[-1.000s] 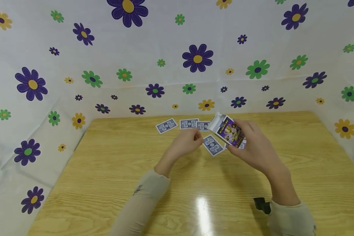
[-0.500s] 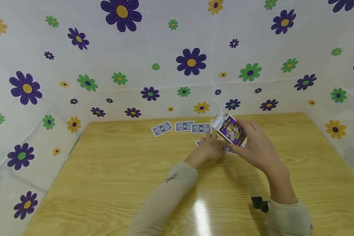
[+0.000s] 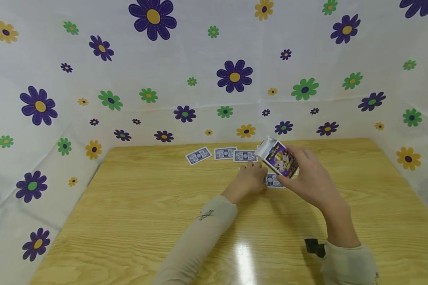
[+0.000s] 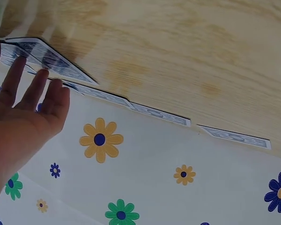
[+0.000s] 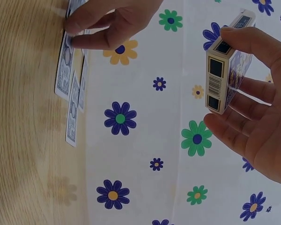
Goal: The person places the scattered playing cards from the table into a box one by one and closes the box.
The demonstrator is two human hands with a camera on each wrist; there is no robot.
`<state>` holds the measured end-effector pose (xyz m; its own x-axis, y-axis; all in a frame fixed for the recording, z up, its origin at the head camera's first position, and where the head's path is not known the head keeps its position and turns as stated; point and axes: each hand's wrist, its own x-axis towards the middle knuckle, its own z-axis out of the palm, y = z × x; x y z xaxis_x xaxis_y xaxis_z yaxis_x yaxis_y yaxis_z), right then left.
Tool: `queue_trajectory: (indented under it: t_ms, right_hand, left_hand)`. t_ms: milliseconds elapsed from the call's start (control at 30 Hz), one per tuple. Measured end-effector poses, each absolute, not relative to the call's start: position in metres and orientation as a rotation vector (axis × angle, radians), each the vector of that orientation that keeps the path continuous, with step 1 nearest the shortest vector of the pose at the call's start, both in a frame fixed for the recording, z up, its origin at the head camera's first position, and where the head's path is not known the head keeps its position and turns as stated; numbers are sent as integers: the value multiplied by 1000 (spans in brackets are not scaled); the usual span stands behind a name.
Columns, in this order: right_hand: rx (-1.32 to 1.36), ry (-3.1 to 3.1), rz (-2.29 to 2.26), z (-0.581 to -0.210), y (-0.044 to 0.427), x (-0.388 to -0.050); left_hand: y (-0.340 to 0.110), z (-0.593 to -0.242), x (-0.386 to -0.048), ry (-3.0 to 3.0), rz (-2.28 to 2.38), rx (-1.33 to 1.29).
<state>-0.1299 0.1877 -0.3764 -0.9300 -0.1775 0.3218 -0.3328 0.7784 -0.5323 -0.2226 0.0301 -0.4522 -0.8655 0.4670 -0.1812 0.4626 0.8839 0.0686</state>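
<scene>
My right hand [image 3: 312,178] grips an open-topped purple playing card box [image 3: 281,159] above the table, tilted, with its white flap to the left. Thumb and fingers hold its sides in the right wrist view. Lower, my left hand [image 3: 249,178] reaches down to the face-down cards, its fingertips touching a blue-backed playing card [image 5: 64,70]. In the left wrist view its fingers [image 4: 35,89] are spread and only slightly bent. Another card [image 3: 272,180] lies just right of that hand, partly behind the box. Whether the left fingers pinch a card is hard to see.
Further left along the table's back lie a slanted card [image 3: 198,155], a second card [image 3: 225,153] and a third card [image 3: 245,156]. Behind the wooden table [image 3: 146,213] hangs a flower-printed cloth [image 3: 185,51]. A black piece [image 3: 314,247] sits by the right cuff.
My left hand has moved right and down from beside the cards onto them, its curled fingers loosening, then shifted slightly left. My right hand keeps holding the box in nearly the same place.
</scene>
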Motion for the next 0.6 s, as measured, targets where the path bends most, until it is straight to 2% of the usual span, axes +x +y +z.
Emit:
queue_trajectory:
  t_ms: [267,600]
  right_hand:
    - [387,-2733,871,-377,189,-130]
    - [388,-2739,851,-377,189,-131]
  left_hand:
    - [20,-451,-228,2794,293,670]
    - [16,-452,-235,2741,351,574]
